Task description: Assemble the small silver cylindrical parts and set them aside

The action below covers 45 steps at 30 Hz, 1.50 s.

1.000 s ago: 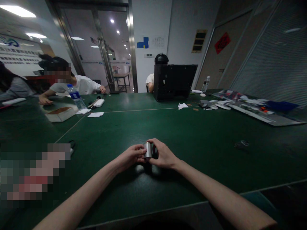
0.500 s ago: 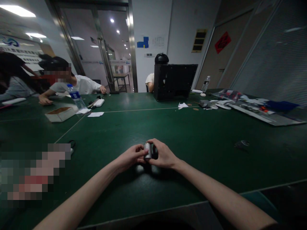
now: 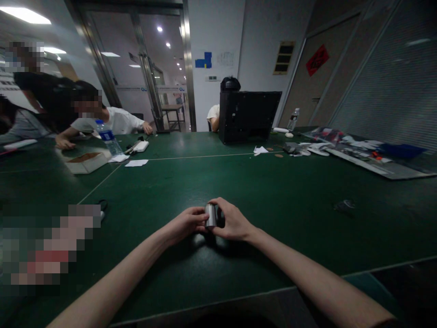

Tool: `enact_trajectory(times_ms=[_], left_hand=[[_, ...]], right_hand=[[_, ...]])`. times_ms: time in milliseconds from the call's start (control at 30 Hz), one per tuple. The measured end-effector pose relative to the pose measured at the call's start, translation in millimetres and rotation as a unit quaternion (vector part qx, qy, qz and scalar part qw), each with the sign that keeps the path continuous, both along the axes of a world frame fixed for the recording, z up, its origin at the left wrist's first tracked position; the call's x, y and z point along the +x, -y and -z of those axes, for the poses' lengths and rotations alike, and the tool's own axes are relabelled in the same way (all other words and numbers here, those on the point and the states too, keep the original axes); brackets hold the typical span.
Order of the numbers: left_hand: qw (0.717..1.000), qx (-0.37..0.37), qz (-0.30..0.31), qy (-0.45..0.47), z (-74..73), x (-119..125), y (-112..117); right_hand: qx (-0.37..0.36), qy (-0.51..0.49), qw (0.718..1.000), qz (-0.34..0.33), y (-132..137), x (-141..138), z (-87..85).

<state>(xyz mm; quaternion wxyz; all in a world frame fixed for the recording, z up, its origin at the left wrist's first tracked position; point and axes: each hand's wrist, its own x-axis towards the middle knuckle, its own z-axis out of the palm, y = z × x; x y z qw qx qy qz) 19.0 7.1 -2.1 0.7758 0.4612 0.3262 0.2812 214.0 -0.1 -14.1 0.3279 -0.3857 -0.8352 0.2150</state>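
A small shiny metal cylinder (image 3: 210,216) is held between my two hands, just above the green table (image 3: 239,182) near its front edge. My left hand (image 3: 189,224) closes on the cylinder's left side, with the thumb laid across its front. From the right, my right hand (image 3: 234,221) grips it, the index finger at the top and the thumb near the bottom. What the cylinder's far side looks like is hidden. A dark shadow lies on the table beneath the hands.
A small clear and black item (image 3: 344,206) lies to the right. Farther off are an open box (image 3: 87,163), a water bottle (image 3: 108,139), a black monitor-like case (image 3: 251,116) and a cluttered board (image 3: 368,159). Several people are around the table. A pixelated area covers the left front.
My hands and the cylinder stay almost still; my left fingers have shifted slightly on it. At the far left, a standing person in black has moved to the right and is more visible.
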Motion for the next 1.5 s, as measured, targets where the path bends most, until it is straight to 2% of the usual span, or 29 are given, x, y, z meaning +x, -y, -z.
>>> enact_trajectory(times_ms=[200, 467, 600, 833, 1200, 1333, 1500], left_hand=[[1.0, -0.002, 0.005, -0.005, -2.8, 1.8, 2.4], [0.993, 0.062, -0.045, -0.094, -3.4, 3.1, 2.3], [0.992, 0.072, -0.045, -0.093, -1.6, 1.9, 0.2], [0.996, 0.055, -0.048, -0.058, 1.4, 1.1, -0.7], [0.998, -0.034, -0.042, 0.019, 1.2, 2.4, -1.5], [0.999, -0.027, -0.021, 0.007, 0.2, 2.8, 0.2], [0.999, 0.006, -0.036, -0.038, 4.1, 1.4, -0.5]], right_hand=[[-0.003, 0.012, 1.0, 0.004, -1.2, -0.7, 1.1], [0.002, 0.015, 1.0, 0.001, 0.9, -0.4, -1.6], [-0.003, 0.016, 1.0, 0.001, 0.6, -0.3, -2.3], [-0.001, 0.008, 1.0, -0.023, -0.1, 0.7, -3.8], [-0.001, 0.005, 1.0, -0.014, -2.3, -0.5, 0.4], [0.001, 0.01, 1.0, 0.001, -1.5, -0.2, -0.9], [0.005, 0.017, 1.0, 0.013, -1.5, -0.1, -0.7]])
